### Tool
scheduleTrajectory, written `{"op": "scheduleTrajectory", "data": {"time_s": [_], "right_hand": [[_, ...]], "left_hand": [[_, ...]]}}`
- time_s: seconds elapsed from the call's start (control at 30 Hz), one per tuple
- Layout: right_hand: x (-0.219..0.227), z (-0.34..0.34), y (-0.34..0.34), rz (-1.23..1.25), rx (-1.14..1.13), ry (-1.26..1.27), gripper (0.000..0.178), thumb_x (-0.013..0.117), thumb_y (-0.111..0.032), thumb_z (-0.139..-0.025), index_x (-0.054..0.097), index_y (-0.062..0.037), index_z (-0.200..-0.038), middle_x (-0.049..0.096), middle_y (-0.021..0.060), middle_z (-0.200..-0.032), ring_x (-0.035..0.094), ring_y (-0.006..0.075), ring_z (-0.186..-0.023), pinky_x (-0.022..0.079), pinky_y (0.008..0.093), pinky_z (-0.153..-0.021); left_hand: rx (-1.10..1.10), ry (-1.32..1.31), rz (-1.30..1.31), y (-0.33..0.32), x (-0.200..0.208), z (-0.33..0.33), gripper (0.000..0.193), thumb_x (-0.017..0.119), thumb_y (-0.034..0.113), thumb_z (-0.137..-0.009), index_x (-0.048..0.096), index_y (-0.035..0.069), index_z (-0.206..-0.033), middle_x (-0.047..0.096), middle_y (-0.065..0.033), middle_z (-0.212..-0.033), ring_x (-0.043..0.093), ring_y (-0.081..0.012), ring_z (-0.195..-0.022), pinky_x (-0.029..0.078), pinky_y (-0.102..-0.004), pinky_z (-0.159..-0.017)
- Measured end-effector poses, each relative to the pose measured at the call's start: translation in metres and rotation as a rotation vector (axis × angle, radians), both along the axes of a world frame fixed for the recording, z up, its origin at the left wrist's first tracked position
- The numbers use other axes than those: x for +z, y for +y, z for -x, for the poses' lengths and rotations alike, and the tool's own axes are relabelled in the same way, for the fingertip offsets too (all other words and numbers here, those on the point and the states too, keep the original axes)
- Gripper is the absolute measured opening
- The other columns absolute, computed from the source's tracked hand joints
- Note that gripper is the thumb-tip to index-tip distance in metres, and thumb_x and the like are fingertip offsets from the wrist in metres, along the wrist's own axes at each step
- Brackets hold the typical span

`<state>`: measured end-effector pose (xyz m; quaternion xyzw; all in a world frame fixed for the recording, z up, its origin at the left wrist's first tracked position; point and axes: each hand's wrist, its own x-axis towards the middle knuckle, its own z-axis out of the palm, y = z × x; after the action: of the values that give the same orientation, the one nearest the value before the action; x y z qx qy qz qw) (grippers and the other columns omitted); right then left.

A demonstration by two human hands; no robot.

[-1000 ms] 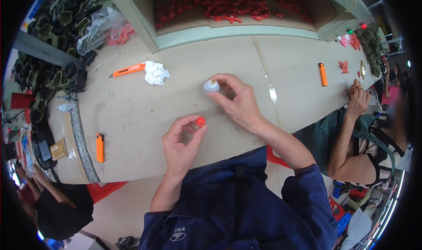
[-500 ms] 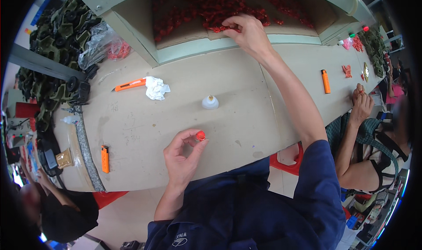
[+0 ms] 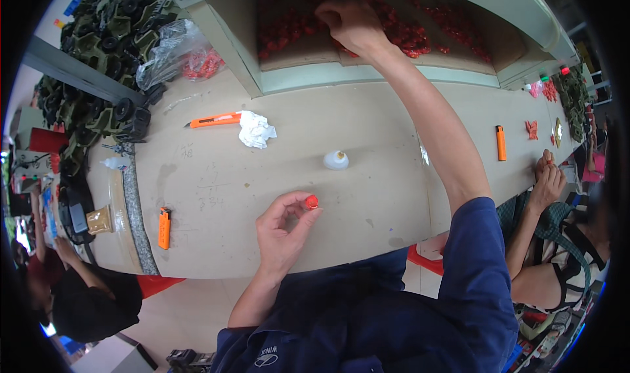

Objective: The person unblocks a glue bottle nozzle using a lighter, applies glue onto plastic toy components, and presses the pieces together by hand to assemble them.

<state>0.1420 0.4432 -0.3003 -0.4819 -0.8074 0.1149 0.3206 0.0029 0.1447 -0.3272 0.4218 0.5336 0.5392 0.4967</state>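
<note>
Red piece [image 3: 312,202], right there in the left hand [image 3: 283,232], over the near part of the table [image 3: 321,251]!

How's it held?

Pinched between thumb and forefinger, the fingers curved round with a gap inside the grip.

And the right hand [image 3: 354,26]?

Far reach, that one! Arm stretched across the table into the cabinet [image 3: 374,74], knuckles up, fingers bent down at the heap of red parts [image 3: 410,38]. Whether they've got hold of one, I can't tell; the fingertips are hidden.

What's on the table between the hands?

White bottle [image 3: 336,160], squat, yellowish tip, unheld. Left of it, a crumpled tissue [image 3: 256,130] touching an orange knife [image 3: 215,120].

Further out?

Clear plastic bag [image 3: 167,55] with red bits inside, beside a big pile of dark green parts [image 3: 108,28] at the far left.

And the room?

Co-worker's hand [image 3: 550,184] at the table's right end, fingers bunched around something small and red. Over on the left, a person in black [image 3: 95,304], and down by the right edge, a red stool [image 3: 425,261] under the table.
</note>
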Motion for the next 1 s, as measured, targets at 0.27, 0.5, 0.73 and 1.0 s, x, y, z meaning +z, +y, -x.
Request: {"op": "scheduleTrajectory", "data": {"time_s": [0.27,0.5,0.73,1.0], "right_hand": [[-0.005,0.026,0.074,-0.043,0.080,-0.259,0.032,0.051,-0.008,-0.072,0.063,-0.0163,-0.101,0.062,0.0106,-0.096,0.056,0.0279,-0.093,0.044,0.0359,-0.083],[0.006,0.027,0.089,0.047,-0.061,-0.279,0.035,0.057,-0.025,-0.079,0.056,-0.0134,-0.112,0.058,0.0094,-0.110,0.050,0.0264,-0.106,0.038,0.0357,-0.092],[0.021,0.000,0.051,-0.074,0.227,0.362,0.028,0.060,-0.015,-0.073,0.059,-0.0101,-0.101,0.063,0.0081,-0.091,0.058,0.0247,-0.085,0.046,0.0357,-0.077],[0.021,0.018,0.062,0.029,0.224,0.275,0.032,0.059,-0.022,-0.074,0.059,-0.0118,-0.104,0.063,0.0065,-0.096,0.057,0.0263,-0.091,0.045,0.0380,-0.080]], "left_hand": [[-0.010,-0.005,0.012,-0.003,0.000,0.002,0.022,0.065,-0.004,-0.073,0.059,-0.001,-0.094,0.062,-0.0039,-0.085,0.056,-0.0085,-0.074,0.045,-0.0212,-0.067],[-0.011,-0.019,0.000,-0.003,-0.001,0.003,0.021,0.066,-0.003,-0.073,0.060,0.000,-0.094,0.062,-0.0036,-0.085,0.056,-0.0088,-0.075,0.046,-0.0215,-0.068],[-0.012,0.000,0.002,-0.003,-0.001,0.004,0.021,0.066,-0.004,-0.072,0.060,0.000,-0.092,0.063,-0.0041,-0.084,0.056,-0.0090,-0.073,0.046,-0.0216,-0.068],[-0.076,0.031,-0.002,-0.002,-0.003,0.008,0.024,0.064,-0.008,-0.074,0.056,-0.002,-0.096,0.060,-0.0060,-0.089,0.055,-0.0095,-0.078,0.045,-0.0219,-0.072]]}}
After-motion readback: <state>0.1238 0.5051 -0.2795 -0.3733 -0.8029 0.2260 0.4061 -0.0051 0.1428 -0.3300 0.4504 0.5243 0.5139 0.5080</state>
